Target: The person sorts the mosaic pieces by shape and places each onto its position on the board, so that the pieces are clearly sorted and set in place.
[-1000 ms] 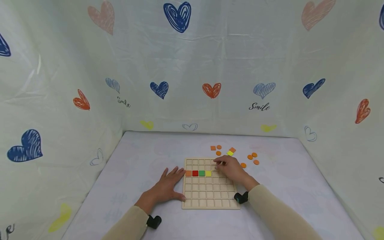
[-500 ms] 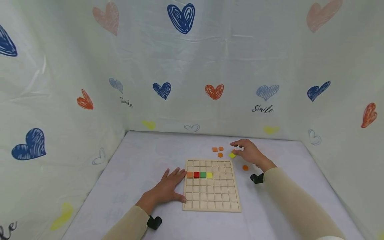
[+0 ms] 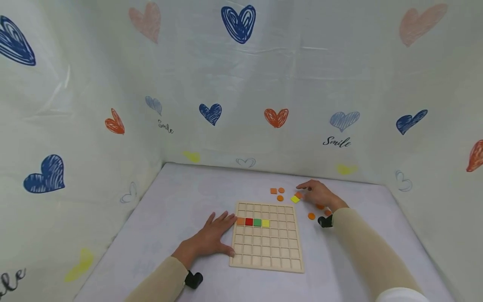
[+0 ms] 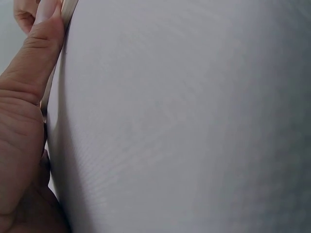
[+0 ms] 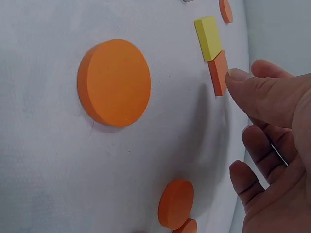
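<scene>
A pale wooden grid board (image 3: 266, 251) lies on the table. One row holds an orange tile (image 3: 240, 221), a red tile (image 3: 249, 221), a green tile (image 3: 257, 222) and a yellow tile (image 3: 266, 223). My left hand (image 3: 211, 235) rests spread along the board's left edge, fingertips and thumb at the rim. Beyond the board's upper right corner, my right hand (image 3: 320, 195) hovers with loosely bent fingers, nothing between them. In the right wrist view its thumb tip overlaps a loose orange square tile (image 5: 219, 73), which abuts a loose yellow square tile (image 5: 208, 38).
Orange round pieces, one disc (image 3: 311, 216) right of the board and others partly behind the right wrist, lie on the white cloth. Behind the board are an orange square (image 3: 273, 191) and two discs (image 3: 280, 198). Heart-printed curtains (image 3: 241, 84) enclose the table.
My right hand has left the board's upper right part and moved right and back to the loose square tiles. My left hand has stayed at the board's edge.
</scene>
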Motion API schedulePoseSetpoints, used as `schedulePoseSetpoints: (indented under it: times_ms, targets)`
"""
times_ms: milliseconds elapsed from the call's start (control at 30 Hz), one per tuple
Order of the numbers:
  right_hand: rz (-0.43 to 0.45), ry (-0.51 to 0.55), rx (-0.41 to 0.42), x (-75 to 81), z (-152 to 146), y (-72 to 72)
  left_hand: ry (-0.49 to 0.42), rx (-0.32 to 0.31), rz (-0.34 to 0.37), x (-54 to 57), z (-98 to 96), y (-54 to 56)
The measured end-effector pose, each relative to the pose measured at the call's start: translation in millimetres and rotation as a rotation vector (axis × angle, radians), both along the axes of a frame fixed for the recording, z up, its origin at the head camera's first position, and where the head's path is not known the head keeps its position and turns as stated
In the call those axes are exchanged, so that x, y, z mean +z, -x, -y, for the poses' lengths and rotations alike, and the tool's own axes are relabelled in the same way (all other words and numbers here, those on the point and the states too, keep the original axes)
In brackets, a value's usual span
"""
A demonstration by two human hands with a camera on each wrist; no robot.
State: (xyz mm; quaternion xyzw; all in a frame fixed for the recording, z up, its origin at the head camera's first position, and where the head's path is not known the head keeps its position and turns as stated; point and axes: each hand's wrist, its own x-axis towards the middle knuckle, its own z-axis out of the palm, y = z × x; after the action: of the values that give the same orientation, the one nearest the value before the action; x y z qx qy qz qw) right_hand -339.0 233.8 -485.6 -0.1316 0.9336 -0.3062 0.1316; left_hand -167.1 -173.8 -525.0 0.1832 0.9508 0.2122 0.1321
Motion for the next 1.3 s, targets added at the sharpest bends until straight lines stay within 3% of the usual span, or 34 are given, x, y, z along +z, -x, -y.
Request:
schedulePoseSetpoints:
  times_ms: [400,667,900,1167,1300]
  targets:
    - [0.019,-0.012,-0.020,-17.4,-4,8.5,0.012,-0.001,-0.006,-1.7,-1.4,1.0]
    - [0.016,-0.024,-0.031,-15.5,-5,5.0,0.010,0.000,0.001,-1.7,-2.0,0.9]
    - [-0.039,-0.032,-0.075,-13.4,-15,-0.9,0.026,0.002,-0.004,-0.8,-4.5,1.3]
    - [-0.046,0.019,-0.144,-10.5,-22,-6.8,0.034,0.014,-0.003,-2.2,-6.1,0.8]
    - [-0.055,0.101,-0.177,-11.4,-22,-12.1,0.028,0.018,-0.002,-2.9,-5.8,0.4]
